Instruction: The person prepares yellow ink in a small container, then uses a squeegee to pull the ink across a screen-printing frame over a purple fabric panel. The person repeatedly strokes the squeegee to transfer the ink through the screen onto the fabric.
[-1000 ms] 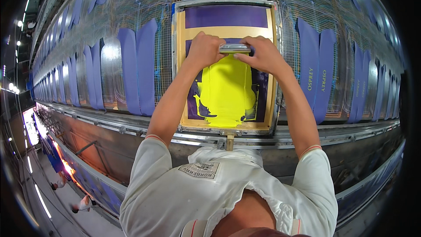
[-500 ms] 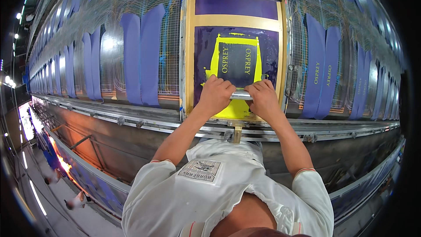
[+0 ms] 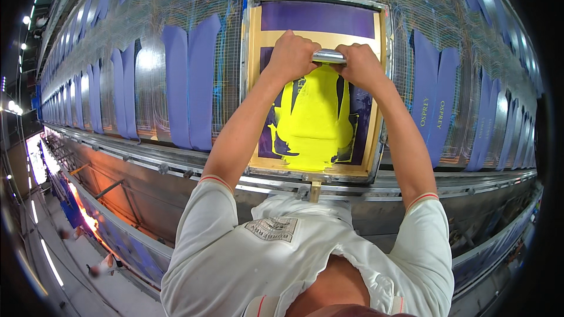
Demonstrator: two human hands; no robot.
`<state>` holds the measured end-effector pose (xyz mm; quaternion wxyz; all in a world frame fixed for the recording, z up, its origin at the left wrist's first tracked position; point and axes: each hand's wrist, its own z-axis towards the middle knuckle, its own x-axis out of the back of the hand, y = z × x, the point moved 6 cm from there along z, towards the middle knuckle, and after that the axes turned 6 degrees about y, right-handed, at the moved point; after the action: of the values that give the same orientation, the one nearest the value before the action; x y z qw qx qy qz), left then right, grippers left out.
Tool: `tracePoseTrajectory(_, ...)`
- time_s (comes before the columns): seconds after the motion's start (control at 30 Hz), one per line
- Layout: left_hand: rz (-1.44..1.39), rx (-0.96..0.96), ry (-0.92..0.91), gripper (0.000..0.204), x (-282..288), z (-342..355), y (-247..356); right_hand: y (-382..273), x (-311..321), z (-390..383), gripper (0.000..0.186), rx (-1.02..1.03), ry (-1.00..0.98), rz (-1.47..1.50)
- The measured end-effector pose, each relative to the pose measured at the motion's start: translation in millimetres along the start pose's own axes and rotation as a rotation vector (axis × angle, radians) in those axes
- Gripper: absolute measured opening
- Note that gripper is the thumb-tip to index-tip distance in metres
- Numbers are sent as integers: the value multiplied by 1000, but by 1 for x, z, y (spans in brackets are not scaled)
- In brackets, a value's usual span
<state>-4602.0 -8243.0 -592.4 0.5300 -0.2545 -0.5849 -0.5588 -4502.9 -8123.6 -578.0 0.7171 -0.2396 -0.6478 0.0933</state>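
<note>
A metal-framed printing screen (image 3: 251,82) with a purple mesh and tan tape borders lies on the long table in front of me. Both hands grip the silver bar handle of a squeegee (image 3: 329,56) over the far part of the mesh. My left hand (image 3: 294,56) is wrapped round its left end, and my right hand (image 3: 361,66) round its right end. Bright yellow ink (image 3: 314,117) covers much of the mesh on the near side of the squeegee, thick toward the near edge. The squeegee's blade is hidden beneath my hands and the ink.
Blue-violet cut fabric pieces (image 3: 202,82) lie in pairs along the table on the left. More pieces (image 3: 437,100) on the right bear yellow print. A metal rail (image 3: 141,155) runs along the near table edge. An orange glow (image 3: 117,199) shows below at left.
Both hands have pushed the squeegee away from me, from the near part of the screen to its far part. Yellow ink now covers the dark middle area. The screen sits slightly nearer in view.
</note>
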Motion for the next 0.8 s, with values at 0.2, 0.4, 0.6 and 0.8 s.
tracePoseTrajectory(0.2,-29,2,121,13,1,-30,12,-19,-4,-22,21,34,11,-29)
tracePoseTrajectory(0.4,-44,4,133,16,-2,-138,86,-63,-27,-139,26,84,40,39)
tracePoseTrajectory(0.6,17,31,184,34,8,-165,107,-11,32,-155,42,-189,397,121)
tracePoseTrajectory(0.8,58,74,110,32,4,-164,100,116,19,-194,37,-821,484,189)
